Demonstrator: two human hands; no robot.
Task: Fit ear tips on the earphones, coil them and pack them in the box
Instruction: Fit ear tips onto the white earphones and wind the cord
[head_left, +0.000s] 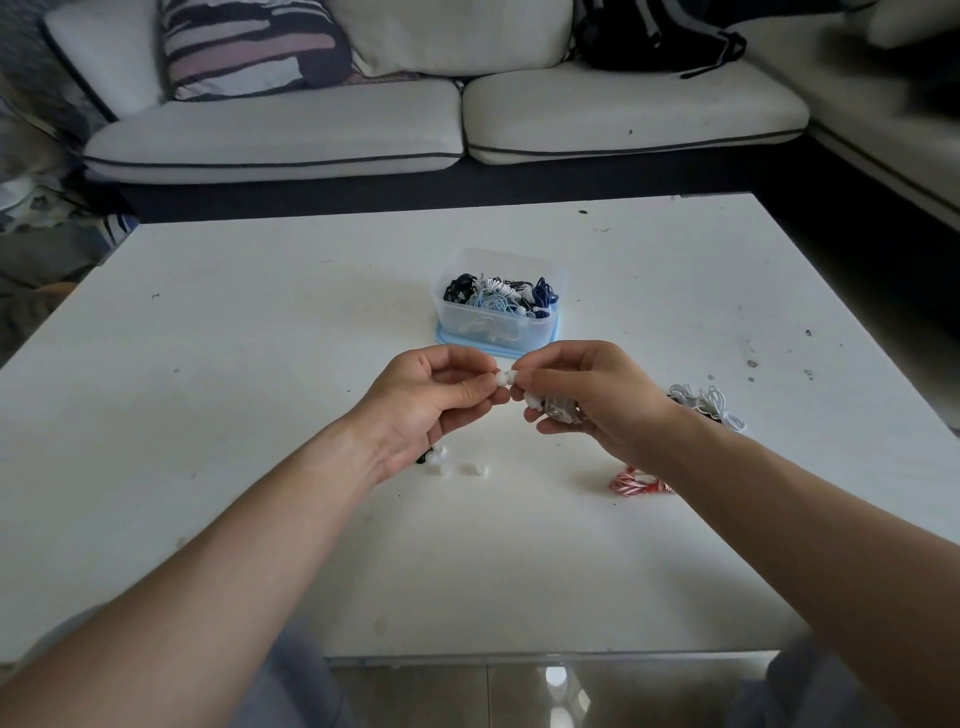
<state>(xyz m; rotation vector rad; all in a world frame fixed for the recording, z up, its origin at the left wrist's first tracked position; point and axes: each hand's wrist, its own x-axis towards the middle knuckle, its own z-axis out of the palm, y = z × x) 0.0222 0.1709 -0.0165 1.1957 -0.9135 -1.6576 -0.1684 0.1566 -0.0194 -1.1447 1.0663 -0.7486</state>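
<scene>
Above the white table (260, 338), my left hand (431, 400) pinches a small white ear tip (501, 379) between thumb and fingertips. My right hand (587, 395) holds white earphones (553, 408); the bundled cord sits in the palm and one earbud points at the ear tip, touching it. A clear plastic box (498, 327) on a light blue lid stands just behind my hands, holding several coiled earphones in black, blue and white. Loose ear tips (475, 469) lie on the table under my left wrist.
A red-and-white striped earphone coil (636, 483) lies below my right wrist. A tangle of white and grey earphones (709, 405) rests to the right. A white sofa (363, 130) with cushions and a black bag (654, 36) stands beyond the table.
</scene>
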